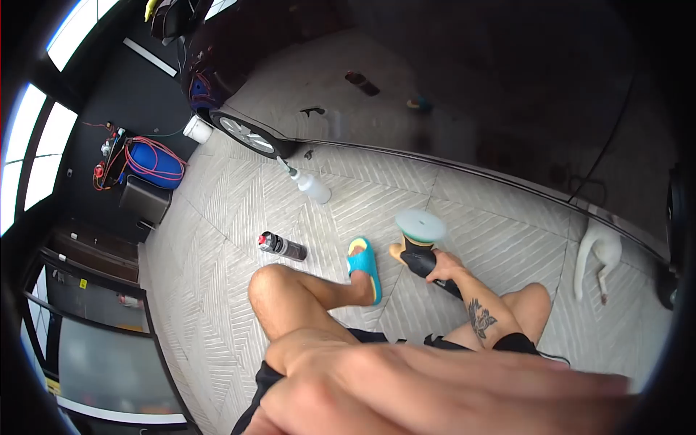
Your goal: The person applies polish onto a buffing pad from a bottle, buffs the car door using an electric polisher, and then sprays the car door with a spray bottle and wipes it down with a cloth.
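My right hand (pixel 446 267) is wrapped round the dark body of a polisher (pixel 416 259), held low over the floor between my legs. Its round pale pad (pixel 420 225) faces up, towards the dark car panel (pixel 464 94). Very near the camera, my left hand (pixel 435 388) fills the bottom of the view. Its fingers stretch out to the right, slightly blurred, and I see nothing held in them. A white spray bottle (pixel 313 188) and a dark bottle with a red top (pixel 283 246) are on the floor past my bent knee.
A car wheel (pixel 247 135) is at upper left, near a white bucket (pixel 197 130). Beyond stands a blue tank (pixel 155 164) with red hose. A white animal's tail and leg (pixel 600 250) show beside the car at right. One foot wears a turquoise slide (pixel 371 270).
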Demonstrator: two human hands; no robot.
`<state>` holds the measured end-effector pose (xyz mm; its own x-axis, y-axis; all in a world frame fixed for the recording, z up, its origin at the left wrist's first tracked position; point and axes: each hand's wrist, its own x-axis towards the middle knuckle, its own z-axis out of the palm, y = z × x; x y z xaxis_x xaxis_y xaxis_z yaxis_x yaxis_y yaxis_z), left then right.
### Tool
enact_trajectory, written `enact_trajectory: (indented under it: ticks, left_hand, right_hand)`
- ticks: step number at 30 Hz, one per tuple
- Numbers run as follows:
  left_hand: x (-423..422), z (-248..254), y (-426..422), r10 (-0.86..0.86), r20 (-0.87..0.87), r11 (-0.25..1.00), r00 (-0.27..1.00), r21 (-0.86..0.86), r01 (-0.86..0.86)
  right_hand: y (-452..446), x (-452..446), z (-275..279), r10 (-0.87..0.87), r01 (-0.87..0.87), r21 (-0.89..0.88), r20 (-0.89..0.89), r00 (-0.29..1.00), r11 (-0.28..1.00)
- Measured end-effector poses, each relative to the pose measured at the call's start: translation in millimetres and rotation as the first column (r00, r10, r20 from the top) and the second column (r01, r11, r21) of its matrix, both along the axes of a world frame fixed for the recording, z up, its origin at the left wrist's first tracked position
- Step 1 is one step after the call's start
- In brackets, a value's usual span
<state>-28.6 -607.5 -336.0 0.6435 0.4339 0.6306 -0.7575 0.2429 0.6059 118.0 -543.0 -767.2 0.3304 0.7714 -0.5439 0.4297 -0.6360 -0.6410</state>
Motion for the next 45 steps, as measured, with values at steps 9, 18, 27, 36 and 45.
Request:
enact_trajectory:
  ticks: [9,18,27,36,45]
  left_hand:
    - [-51,-11,148,-0.341,-0.09,0.918,0.936,0.181,0.352]
    - [8,-131,373,0.289,-0.386,0.955,0.876,0.174,-0.239]
    - [-8,-196,511,0.504,-0.652,0.863,0.566,0.389,-0.321]
    - [-32,-324,606,0.67,-0.723,0.716,0.169,0.569,-0.406]
    - [-25,-432,690,0.83,-0.557,0.502,0.036,0.716,-0.486]
  right_hand:
    - [5,-18,-30,-0.04,0.09,-0.235,0.208,0.977,0.968]
    - [3,-42,-98,-0.059,0.123,-0.171,0.342,0.938,0.978]
    - [0,-48,-115,-0.036,0.174,-0.357,0.36,0.932,0.918]
    - [-36,-15,-28,-0.077,0.213,-0.6,0.245,0.966,0.771]
    - [128,9,306,-0.127,0.126,0.023,0.295,0.947,0.992]
